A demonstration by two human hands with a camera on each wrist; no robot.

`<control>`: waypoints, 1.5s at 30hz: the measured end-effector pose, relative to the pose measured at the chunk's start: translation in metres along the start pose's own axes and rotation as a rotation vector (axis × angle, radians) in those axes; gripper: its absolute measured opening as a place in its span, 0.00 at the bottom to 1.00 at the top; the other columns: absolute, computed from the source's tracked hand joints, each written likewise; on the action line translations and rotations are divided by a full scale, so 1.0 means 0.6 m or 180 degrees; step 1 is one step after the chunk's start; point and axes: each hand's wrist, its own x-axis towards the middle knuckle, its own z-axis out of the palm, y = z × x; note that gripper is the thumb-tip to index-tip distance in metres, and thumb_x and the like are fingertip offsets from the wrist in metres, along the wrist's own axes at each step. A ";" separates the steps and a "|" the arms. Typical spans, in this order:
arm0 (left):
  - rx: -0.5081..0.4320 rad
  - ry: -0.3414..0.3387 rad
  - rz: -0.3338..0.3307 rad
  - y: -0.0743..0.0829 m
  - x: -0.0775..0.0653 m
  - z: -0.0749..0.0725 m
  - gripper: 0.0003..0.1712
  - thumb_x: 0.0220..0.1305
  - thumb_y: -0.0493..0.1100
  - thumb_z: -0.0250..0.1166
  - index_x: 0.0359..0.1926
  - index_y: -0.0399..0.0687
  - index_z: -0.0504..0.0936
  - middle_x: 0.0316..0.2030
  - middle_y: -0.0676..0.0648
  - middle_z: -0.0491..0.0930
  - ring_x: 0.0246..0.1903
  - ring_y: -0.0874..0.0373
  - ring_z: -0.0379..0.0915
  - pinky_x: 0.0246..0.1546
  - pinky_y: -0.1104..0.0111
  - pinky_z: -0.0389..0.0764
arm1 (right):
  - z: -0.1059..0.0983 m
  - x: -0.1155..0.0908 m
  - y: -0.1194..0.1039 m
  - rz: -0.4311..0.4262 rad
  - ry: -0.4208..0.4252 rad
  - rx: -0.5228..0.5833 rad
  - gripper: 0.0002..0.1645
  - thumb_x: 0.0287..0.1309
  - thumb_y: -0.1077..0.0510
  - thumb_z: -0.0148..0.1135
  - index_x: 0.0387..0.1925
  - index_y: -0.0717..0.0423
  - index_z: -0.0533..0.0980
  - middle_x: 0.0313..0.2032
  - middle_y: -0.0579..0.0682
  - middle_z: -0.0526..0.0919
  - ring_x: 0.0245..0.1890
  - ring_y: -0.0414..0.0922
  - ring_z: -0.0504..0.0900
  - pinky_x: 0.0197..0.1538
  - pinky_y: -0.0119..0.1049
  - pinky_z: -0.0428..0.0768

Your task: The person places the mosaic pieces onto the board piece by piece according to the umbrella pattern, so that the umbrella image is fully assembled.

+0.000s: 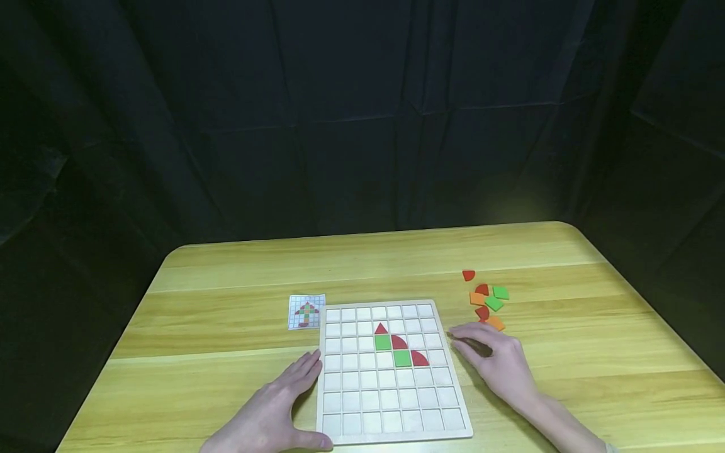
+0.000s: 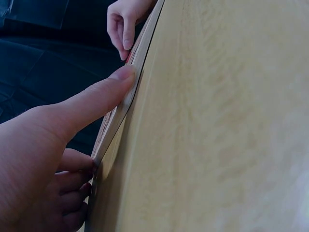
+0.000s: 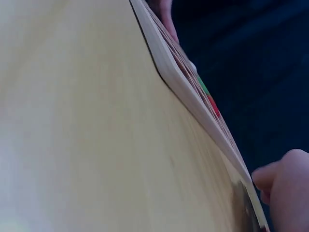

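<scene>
A pale square grid board (image 1: 368, 399) lies on the table. On it are a red triangle (image 1: 381, 329), two green squares (image 1: 382, 342) and two red quarter-circles (image 1: 399, 342). Along the board's left edge rest the fingers of my left hand (image 1: 269, 406), its thumb at the near left corner. Just beyond the right edge, my right hand (image 1: 501, 365) hovers with thumb and fingers loosely bent; no piece shows between the tips. Beyond it lie loose pieces: red quarter-circles (image 1: 468, 275), green squares (image 1: 501, 292) and orange squares (image 1: 477, 299).
A small printed pattern card (image 1: 297, 314) with a coloured arrow-like figure lies by the board's far left corner. The wooden table (image 1: 198, 314) has rounded far corners. Dark cloth (image 1: 362, 157) hangs behind it.
</scene>
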 end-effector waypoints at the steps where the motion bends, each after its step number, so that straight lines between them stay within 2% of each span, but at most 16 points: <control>1: -0.0008 -0.0008 -0.0011 0.000 0.001 0.000 0.70 0.40 0.79 0.71 0.77 0.45 0.58 0.78 0.50 0.52 0.76 0.46 0.50 0.67 0.45 0.66 | -0.006 0.000 0.006 0.0028 0.0098 -0.0083 0.19 0.40 0.72 0.79 0.37 0.53 0.87 0.36 0.46 0.90 0.39 0.37 0.86 0.51 0.13 0.73; 5: -0.0024 -0.0039 -0.0034 0.002 0.004 0.001 0.70 0.40 0.79 0.70 0.77 0.45 0.58 0.78 0.49 0.52 0.76 0.46 0.50 0.68 0.45 0.66 | -0.030 0.000 0.028 0.0254 0.0416 -0.0468 0.19 0.38 0.72 0.79 0.36 0.55 0.88 0.36 0.50 0.90 0.40 0.37 0.86 0.53 0.10 0.68; 8: -0.0037 -0.0054 -0.0042 0.002 0.006 0.002 0.70 0.40 0.79 0.70 0.77 0.46 0.58 0.78 0.50 0.52 0.76 0.46 0.50 0.68 0.46 0.65 | -0.046 -0.002 0.042 0.0471 0.0538 -0.0754 0.19 0.38 0.70 0.80 0.37 0.57 0.87 0.36 0.53 0.90 0.39 0.46 0.87 0.52 0.07 0.63; 10: -0.0046 -0.0063 -0.0049 0.002 0.006 0.002 0.70 0.40 0.79 0.70 0.77 0.46 0.58 0.78 0.50 0.52 0.76 0.46 0.50 0.68 0.46 0.65 | -0.054 -0.004 0.049 0.0616 0.0539 -0.0876 0.19 0.38 0.69 0.80 0.38 0.59 0.87 0.37 0.56 0.89 0.39 0.54 0.87 0.51 0.07 0.61; 12: -0.0054 -0.0074 -0.0056 0.002 0.005 0.002 0.70 0.40 0.79 0.70 0.77 0.46 0.58 0.78 0.50 0.52 0.76 0.46 0.50 0.68 0.46 0.65 | -0.061 -0.005 0.055 0.0768 0.0490 -0.0944 0.18 0.40 0.67 0.80 0.38 0.59 0.86 0.38 0.57 0.89 0.41 0.59 0.87 0.50 0.08 0.61; 14: -0.0064 -0.0081 -0.0068 0.003 0.005 0.002 0.70 0.40 0.79 0.70 0.77 0.46 0.58 0.78 0.50 0.52 0.76 0.46 0.50 0.68 0.46 0.65 | -0.066 -0.006 0.059 0.0868 0.0420 -0.0970 0.18 0.41 0.65 0.80 0.39 0.60 0.86 0.38 0.58 0.89 0.42 0.61 0.86 0.49 0.15 0.70; 16: -0.0077 -0.0077 -0.0064 0.003 0.005 0.003 0.70 0.40 0.79 0.70 0.77 0.46 0.58 0.78 0.50 0.52 0.76 0.46 0.49 0.68 0.46 0.65 | -0.069 -0.006 0.061 0.0918 0.0359 -0.0975 0.18 0.43 0.64 0.80 0.39 0.60 0.86 0.39 0.58 0.89 0.43 0.61 0.86 0.49 0.29 0.77; 19: -0.0071 -0.0045 -0.0032 0.003 0.004 0.004 0.70 0.40 0.79 0.70 0.77 0.46 0.57 0.78 0.50 0.52 0.77 0.47 0.49 0.68 0.45 0.65 | -0.071 -0.006 0.062 0.0940 0.0299 -0.0964 0.17 0.45 0.62 0.79 0.40 0.60 0.86 0.39 0.58 0.89 0.43 0.62 0.86 0.47 0.47 0.75; 26: -0.0023 0.0032 0.0086 0.001 -0.001 0.003 0.70 0.41 0.79 0.70 0.76 0.43 0.58 0.78 0.49 0.52 0.76 0.46 0.49 0.67 0.45 0.66 | -0.069 -0.003 0.055 0.1011 0.0160 -0.0980 0.17 0.46 0.61 0.78 0.41 0.60 0.86 0.40 0.60 0.89 0.44 0.62 0.86 0.48 0.54 0.77; 31: -0.0022 0.0013 0.0041 0.000 -0.003 -0.002 0.70 0.41 0.79 0.70 0.77 0.45 0.58 0.78 0.49 0.52 0.76 0.46 0.50 0.67 0.45 0.67 | -0.065 -0.001 0.050 0.1018 0.0149 -0.0945 0.17 0.45 0.63 0.78 0.41 0.62 0.86 0.40 0.62 0.88 0.44 0.64 0.85 0.48 0.58 0.78; 35: -0.0032 -0.0036 -0.0021 0.001 -0.001 -0.004 0.70 0.41 0.79 0.70 0.77 0.47 0.57 0.78 0.50 0.52 0.76 0.47 0.49 0.68 0.46 0.66 | -0.065 -0.002 0.052 0.0993 0.0264 -0.0961 0.17 0.44 0.63 0.79 0.40 0.62 0.86 0.39 0.61 0.89 0.43 0.64 0.86 0.47 0.56 0.78; 38: -0.0036 -0.0043 -0.0038 0.000 0.000 -0.004 0.70 0.41 0.79 0.70 0.77 0.47 0.57 0.78 0.50 0.51 0.76 0.47 0.49 0.68 0.46 0.66 | -0.065 -0.005 0.056 0.0942 0.0351 -0.0989 0.16 0.43 0.63 0.80 0.38 0.61 0.86 0.37 0.59 0.89 0.40 0.62 0.87 0.45 0.49 0.77; 40: -0.0044 -0.0043 -0.0036 0.000 0.000 -0.003 0.70 0.41 0.79 0.70 0.77 0.46 0.57 0.78 0.50 0.51 0.76 0.46 0.49 0.68 0.46 0.65 | -0.065 -0.006 0.058 0.0916 0.0399 -0.1007 0.15 0.42 0.63 0.80 0.36 0.60 0.87 0.36 0.58 0.89 0.39 0.61 0.87 0.43 0.42 0.77; 42: -0.0051 -0.0045 -0.0029 -0.001 0.000 -0.002 0.70 0.41 0.79 0.70 0.77 0.46 0.57 0.79 0.50 0.51 0.77 0.46 0.49 0.68 0.45 0.65 | -0.065 -0.006 0.059 0.0945 0.0450 -0.1004 0.15 0.42 0.62 0.80 0.36 0.58 0.87 0.35 0.56 0.90 0.38 0.60 0.87 0.42 0.29 0.76; 45: -0.0050 -0.0052 -0.0033 -0.001 0.000 -0.001 0.70 0.40 0.79 0.70 0.77 0.46 0.57 0.79 0.50 0.51 0.77 0.46 0.48 0.68 0.44 0.65 | -0.064 -0.005 0.055 0.1007 0.0487 -0.0960 0.14 0.43 0.61 0.80 0.36 0.57 0.88 0.35 0.55 0.90 0.39 0.58 0.88 0.43 0.14 0.68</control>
